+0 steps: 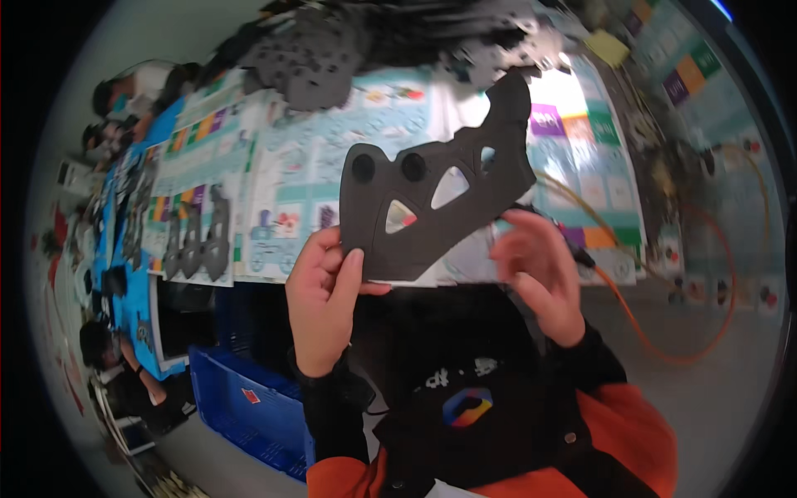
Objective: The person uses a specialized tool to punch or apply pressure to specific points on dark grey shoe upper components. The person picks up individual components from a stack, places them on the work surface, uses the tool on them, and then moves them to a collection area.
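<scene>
Pinching the part (440, 226) near its lower left corner, my left hand (325, 286) holds it up over the sheets (286, 187); my right hand (544, 274) hovers close by, loosely spread. Dark circles (364, 168) are on it; whether anything remains, I can't tell.

Single wide fisheye view from head height — looks down and forward, near above worktable (290, 178).
</scene>
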`<state>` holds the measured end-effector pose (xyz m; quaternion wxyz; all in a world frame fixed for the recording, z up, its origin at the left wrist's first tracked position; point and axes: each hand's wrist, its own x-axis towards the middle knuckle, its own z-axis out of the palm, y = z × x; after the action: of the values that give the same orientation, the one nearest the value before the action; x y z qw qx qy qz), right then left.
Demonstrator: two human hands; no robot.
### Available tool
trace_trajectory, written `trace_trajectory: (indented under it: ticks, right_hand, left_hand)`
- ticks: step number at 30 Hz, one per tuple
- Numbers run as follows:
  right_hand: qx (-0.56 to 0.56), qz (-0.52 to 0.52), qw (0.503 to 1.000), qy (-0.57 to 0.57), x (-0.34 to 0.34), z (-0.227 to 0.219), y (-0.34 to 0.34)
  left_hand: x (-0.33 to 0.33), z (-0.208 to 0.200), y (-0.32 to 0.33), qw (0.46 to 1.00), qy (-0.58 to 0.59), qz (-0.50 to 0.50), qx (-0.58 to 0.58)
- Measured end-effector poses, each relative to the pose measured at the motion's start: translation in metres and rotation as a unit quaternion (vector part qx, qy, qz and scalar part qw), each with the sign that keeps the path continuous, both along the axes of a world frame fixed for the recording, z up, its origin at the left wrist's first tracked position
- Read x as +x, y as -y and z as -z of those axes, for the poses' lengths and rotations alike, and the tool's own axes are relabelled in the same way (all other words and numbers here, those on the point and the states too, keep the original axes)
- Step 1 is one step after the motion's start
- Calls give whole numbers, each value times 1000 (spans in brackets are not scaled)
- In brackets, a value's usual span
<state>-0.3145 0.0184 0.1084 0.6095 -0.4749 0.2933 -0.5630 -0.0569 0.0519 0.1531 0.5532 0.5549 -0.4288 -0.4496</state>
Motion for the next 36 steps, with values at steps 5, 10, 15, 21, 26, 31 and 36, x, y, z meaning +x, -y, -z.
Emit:
trace_trajectory:
  ticks: [5,10,15,21,26,31,36]
  right_hand:
    - [130,-113,982,-79,8,2,4]
    - [114,-145,981,-61,1,12,-3]
    - [110,-144,980,-81,3,9,-2]
    - [110,-137,979,-106,1,9,5]
    - [121,-161,972,-117,0,11,12]
    - [149,-197,967,-64,9,16,15]
    - [135,-210,965,-76,16,16,16]
  left_hand:
    - [-15,14,-18,998,4,50,39]
    - [-18,10,-25,992,-20,73,97]
    - [-11,26,-30,997,45,44,39]
    - [-8,22,-27,996,21,56,69]
    - [-11,18,-23,992,-23,90,87]
    - [-1,26,-20,990,-62,112,56]
    - [6,31,-15,993,-63,87,43]
